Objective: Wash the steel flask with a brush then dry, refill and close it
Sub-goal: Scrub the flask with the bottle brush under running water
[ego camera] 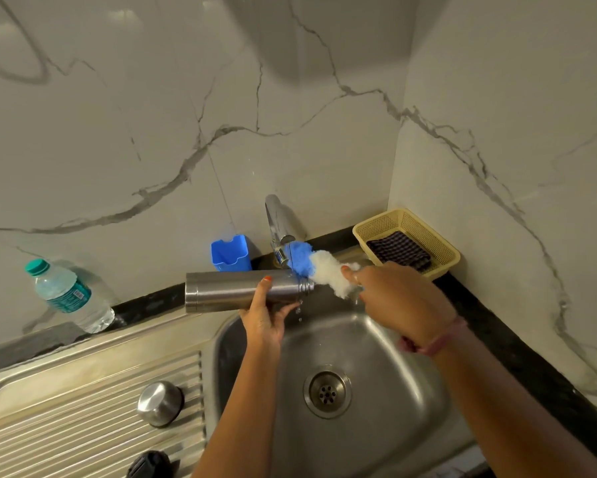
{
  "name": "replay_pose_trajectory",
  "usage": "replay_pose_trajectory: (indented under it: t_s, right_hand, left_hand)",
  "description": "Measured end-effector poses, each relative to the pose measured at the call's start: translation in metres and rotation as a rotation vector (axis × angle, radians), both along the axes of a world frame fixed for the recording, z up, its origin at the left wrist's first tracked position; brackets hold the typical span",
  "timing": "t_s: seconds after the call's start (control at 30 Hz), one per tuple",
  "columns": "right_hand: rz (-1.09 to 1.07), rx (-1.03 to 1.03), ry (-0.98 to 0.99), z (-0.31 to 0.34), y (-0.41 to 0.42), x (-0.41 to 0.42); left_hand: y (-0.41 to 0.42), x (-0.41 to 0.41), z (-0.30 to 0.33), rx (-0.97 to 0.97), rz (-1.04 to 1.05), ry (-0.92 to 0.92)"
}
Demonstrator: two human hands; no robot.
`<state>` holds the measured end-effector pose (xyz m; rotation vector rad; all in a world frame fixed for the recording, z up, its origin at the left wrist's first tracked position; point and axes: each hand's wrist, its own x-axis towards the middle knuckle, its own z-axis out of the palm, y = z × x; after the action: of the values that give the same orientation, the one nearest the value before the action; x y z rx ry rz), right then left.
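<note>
Water bottle of clear plastic with a teal cap and teal label [70, 295] stands tilted at the back left of the desk [145, 303], against the marble wall. In front of it the ribbed steel draining board [83, 426] carries a domed steel cup-lid [159, 403], and a black ribbed stopper [149, 465] lies at the board's near edge. A blue plastic holder [230, 253] stands at the back edge, just left of the chrome tap [279, 225].

The cylindrical brushed-steel flask [234, 290] lies level in the air above the left rim of the steel sink basin [376, 391], its threaded mouth pointing right. The left hand [266, 319] grips it from below, fingers [266, 282] curled up round the body near the neck. Drops of water fall from the mouth into the basin.

The bottle brush with a blue and white fluffy head [319, 269] is outside the flask, its white part just beside the mouth and its blue tip under the tap spout. The right hand [398, 298] holds the brush close behind the head, fingers [348, 272] closed round it; the handle is hidden by the hand.

At the back right corner of the desk stands a pale yellow mesh basket [442, 251] holding a folded dark checked cloth [398, 251].
</note>
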<state>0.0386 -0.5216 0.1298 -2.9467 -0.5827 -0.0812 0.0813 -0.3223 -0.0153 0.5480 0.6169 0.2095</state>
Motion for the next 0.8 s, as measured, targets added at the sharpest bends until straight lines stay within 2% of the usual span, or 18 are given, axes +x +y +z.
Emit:
replay_pose_trajectory:
  t_s: [0.1,0.27,0.5,0.67,0.8]
  right_hand:
    - [0.013,0.016,0.046,-0.011,0.009,0.004]
    - [-0.023,0.019,0.169,-0.002,-0.022,0.008]
    - [-0.003,-0.017,0.104,-0.012,0.002,0.01]
    - [-0.048,-0.011,0.157,0.0,-0.026,0.01]
    - [-0.018,-0.041,0.142,-0.009,-0.008,0.013]
  left_hand:
    - [0.001,-0.001,0.0,0.014,-0.002,0.008]
    - [0.009,0.002,0.0,0.037,-0.012,0.018]
    - [0.002,-0.002,0.0,0.064,-0.006,-0.003]
    - [0.007,-0.002,0.0,0.052,-0.002,-0.014]
    - [0.005,0.0,0.002,0.082,-0.033,-0.013]
